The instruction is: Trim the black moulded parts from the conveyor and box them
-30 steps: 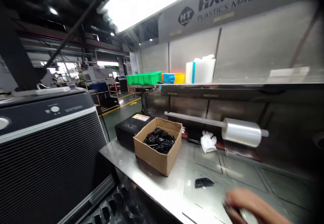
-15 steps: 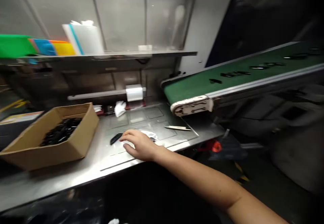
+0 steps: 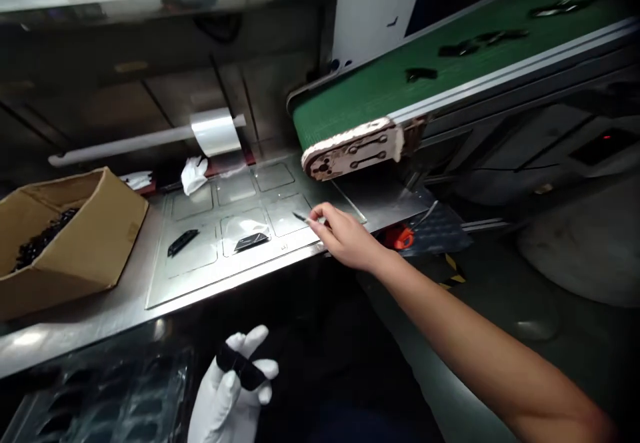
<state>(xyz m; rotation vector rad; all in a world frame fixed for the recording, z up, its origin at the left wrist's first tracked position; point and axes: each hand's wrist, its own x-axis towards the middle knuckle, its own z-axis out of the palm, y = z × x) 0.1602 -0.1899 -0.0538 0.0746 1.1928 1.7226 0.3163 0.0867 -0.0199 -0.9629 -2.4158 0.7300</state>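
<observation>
Right hand (image 3: 345,236), bare, reaches across the steel bench (image 3: 125,309) to its front edge and pinches a thin metal blade (image 3: 303,217) between thumb and fingertips; the tip points left over a clear plastic tray (image 3: 200,269) lying flat on the bench. Left hand (image 3: 227,393), in a white glove, hangs low below the bench edge with a small black plastic part (image 3: 240,367) gripped across its fingers, two fingers spread above it.

To handle the blade well, keep the pinch close to the tip's rear, the wrist low, and the edge turned away from the gloved hand. Bring the part up to bench level before any cut, so both hands work in plain sight.

Two more black parts lie in the tray, one (image 3: 183,241) in a left pocket, another (image 3: 251,241) in the pocket beside it. The blade appears to be a trimming knife, though blur leaves its edge unclear.

Behind the right hand, a green conveyor belt (image 3: 360,93) slopes down to the bench end, carrying several dark parts. A cardboard box (image 3: 90,243) holding many black parts stands at the left. A film roll (image 3: 215,131) on its rod and a crumpled white glove (image 3: 194,174) sit at the rear wall.
</observation>
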